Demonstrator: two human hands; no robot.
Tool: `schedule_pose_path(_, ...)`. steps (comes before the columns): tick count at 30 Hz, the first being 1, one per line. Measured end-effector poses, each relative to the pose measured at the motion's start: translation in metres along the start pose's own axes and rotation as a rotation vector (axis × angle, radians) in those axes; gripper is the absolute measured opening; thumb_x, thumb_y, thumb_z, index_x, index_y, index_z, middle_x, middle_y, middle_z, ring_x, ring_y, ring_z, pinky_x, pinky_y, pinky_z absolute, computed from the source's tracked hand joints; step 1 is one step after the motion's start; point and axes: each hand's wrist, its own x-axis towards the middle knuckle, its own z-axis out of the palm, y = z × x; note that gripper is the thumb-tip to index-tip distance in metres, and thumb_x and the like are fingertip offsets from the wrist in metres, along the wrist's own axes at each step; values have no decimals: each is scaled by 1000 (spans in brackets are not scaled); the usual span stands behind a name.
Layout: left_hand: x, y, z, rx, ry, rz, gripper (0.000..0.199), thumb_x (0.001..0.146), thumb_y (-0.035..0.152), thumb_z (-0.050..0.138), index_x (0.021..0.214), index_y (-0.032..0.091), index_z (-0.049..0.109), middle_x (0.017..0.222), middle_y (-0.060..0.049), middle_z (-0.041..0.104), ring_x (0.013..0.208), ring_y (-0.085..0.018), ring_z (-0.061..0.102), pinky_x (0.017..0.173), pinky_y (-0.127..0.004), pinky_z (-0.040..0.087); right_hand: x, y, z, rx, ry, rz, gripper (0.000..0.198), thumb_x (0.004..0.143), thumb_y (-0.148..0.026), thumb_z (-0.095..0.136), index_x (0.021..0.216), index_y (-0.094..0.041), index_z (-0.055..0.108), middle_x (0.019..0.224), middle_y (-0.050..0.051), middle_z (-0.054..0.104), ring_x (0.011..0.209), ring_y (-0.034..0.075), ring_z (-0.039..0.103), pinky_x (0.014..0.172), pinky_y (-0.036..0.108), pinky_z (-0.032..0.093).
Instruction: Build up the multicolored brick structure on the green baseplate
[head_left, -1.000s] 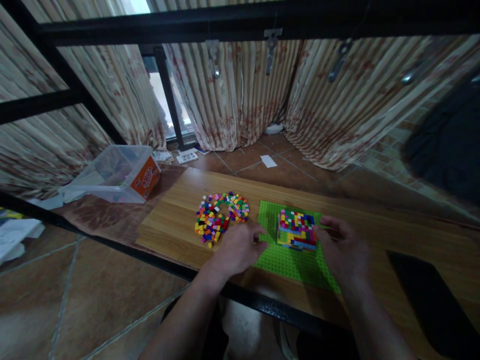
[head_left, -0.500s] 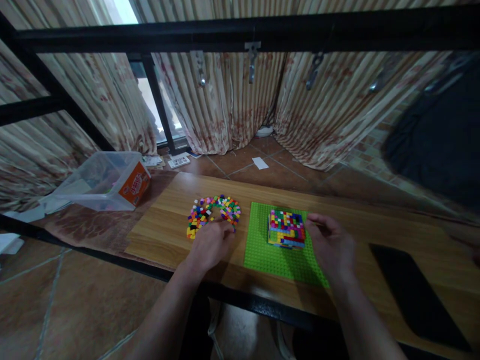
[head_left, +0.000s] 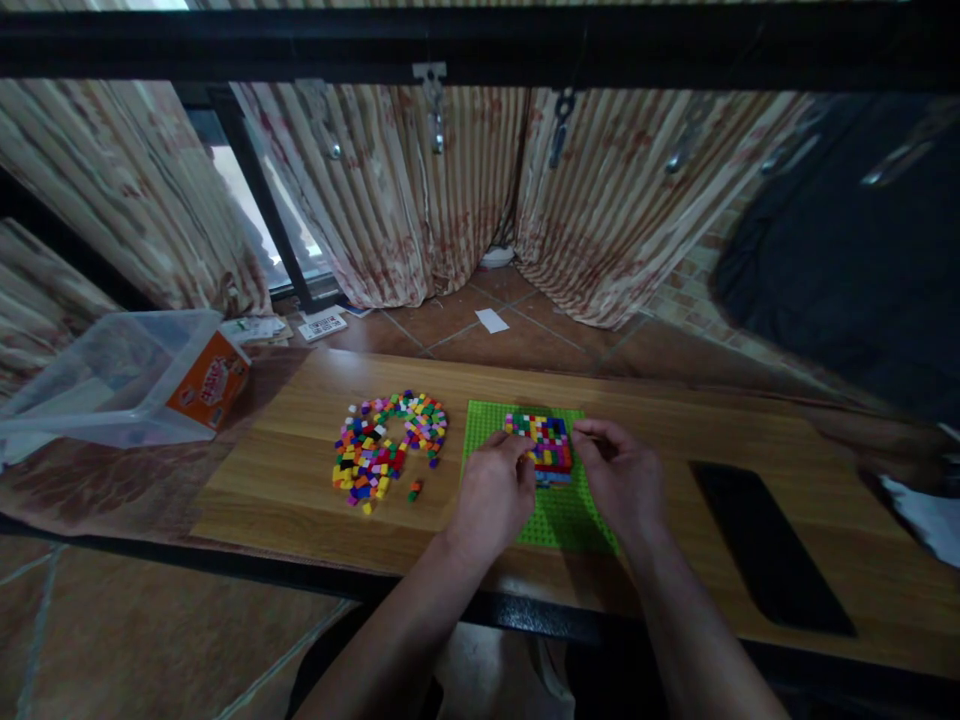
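Observation:
A multicoloured block of small toy bricks (head_left: 553, 458) stands on a green studded baseplate (head_left: 559, 525). My left hand (head_left: 495, 492) is over the baseplate's left part, its thumb and fingertips pinched together at the block's left side and covering part of it. Whatever lies between those fingertips is too small to make out. Close to the block's right side, my right hand (head_left: 624, 475) has its thumb and index finger brought together; what they hold, if anything, cannot be seen. Left of the baseplate, a pile of loose toy bricks (head_left: 371, 462) is spread on the wooden table (head_left: 300, 500).
A dark flat slab (head_left: 769, 550) lies on the table at the right. Beyond the table's left end stands a clear plastic bin (head_left: 142, 400) with an orange label. A black metal bar (head_left: 480, 50) with hanging clips crosses above. Striped curtains (head_left: 465, 190) hang behind.
My left hand has moved right from the brick pile to the block on the baseplate. My right hand stays by the block's right side. The whole view has shifted.

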Motion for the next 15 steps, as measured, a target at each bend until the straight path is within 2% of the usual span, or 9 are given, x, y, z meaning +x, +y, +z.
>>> schedule_pose_path(8,2,6,11,231,-21,-18,14,89,22,57,100,20,66,98,-5,71,89,-20,67,82,-31,52,0,0,-2,-49,-29,-18,28,82,-42,58,91,-20,72,90,8,75,76,22,68,75,37,51)
schedule_pose_path(15,4,4,14,217,-36,-3,22,87,19,60,109,21,63,99,-5,72,91,-20,66,85,-32,52,0,-2,-3,-68,-35,-6,28,82,-42,58,89,-20,73,89,7,75,76,22,67,76,37,51)
